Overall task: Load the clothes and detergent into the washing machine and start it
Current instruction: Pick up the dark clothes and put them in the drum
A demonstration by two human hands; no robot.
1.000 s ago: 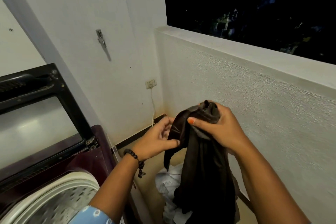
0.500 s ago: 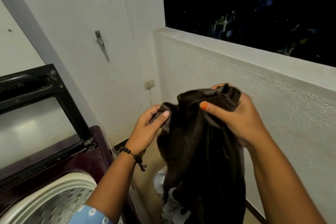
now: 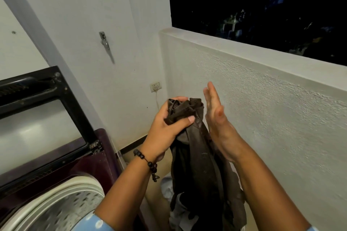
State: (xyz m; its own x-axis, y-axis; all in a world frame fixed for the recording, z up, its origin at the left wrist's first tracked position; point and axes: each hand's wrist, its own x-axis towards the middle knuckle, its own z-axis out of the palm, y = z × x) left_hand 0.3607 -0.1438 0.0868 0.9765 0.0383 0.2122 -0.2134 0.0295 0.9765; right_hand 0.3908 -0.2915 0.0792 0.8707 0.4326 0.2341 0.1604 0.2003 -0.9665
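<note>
Garment [image 3: 199,155] hangs vertically from clenched left hand [image 3: 167,127]; right hand [image 3: 217,124] flat, empty.

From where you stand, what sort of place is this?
Probably a home laundry corner on a balcony: a top-loading washing machine with its lid up, a low wall open to the night outside, and a wall socket.

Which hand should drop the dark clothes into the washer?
Probably the left hand. It alone grips the bunched top of the dark garment, and it is on the side of the open washing machine drum. The right hand is open and flat, beside the cloth, farther from the drum.
</note>
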